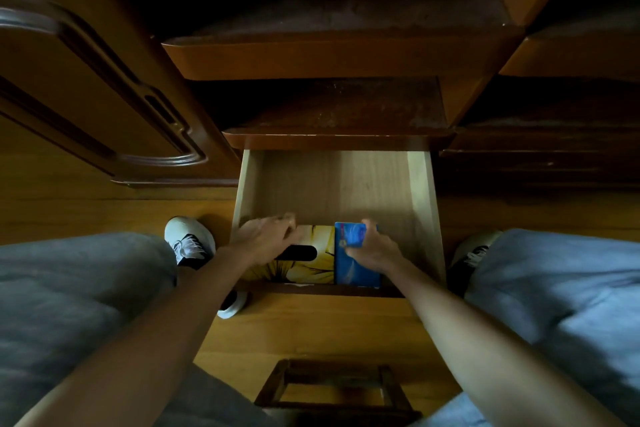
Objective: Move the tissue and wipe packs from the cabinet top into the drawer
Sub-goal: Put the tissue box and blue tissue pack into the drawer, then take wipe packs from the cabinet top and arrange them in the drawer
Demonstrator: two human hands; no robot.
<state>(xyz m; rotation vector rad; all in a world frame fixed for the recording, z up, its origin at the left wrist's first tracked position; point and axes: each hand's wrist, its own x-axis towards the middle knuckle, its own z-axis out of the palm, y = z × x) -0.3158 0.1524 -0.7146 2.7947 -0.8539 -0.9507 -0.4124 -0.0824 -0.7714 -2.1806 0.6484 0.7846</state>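
Observation:
The pale wooden drawer [332, 184] is pulled out below the dark cabinet top [343, 107]. A yellow tissue box [311, 267] with a black oval slot lies in the drawer's near left corner. My left hand [266, 236] rests on its far left edge, fingers curled over it. Beside it on the right lies a blue wipe pack [353, 270]. My right hand [370, 246] grips the pack's far end, fingers wrapped around it. The far half of the drawer floor is bare wood.
A carved wooden door [104, 87] stands to the left, and dark shelves [540, 149] to the right. My knees in grey trousers and two white shoes [190, 239] flank the drawer. A small wooden stool [339, 388] sits below me on the wooden floor.

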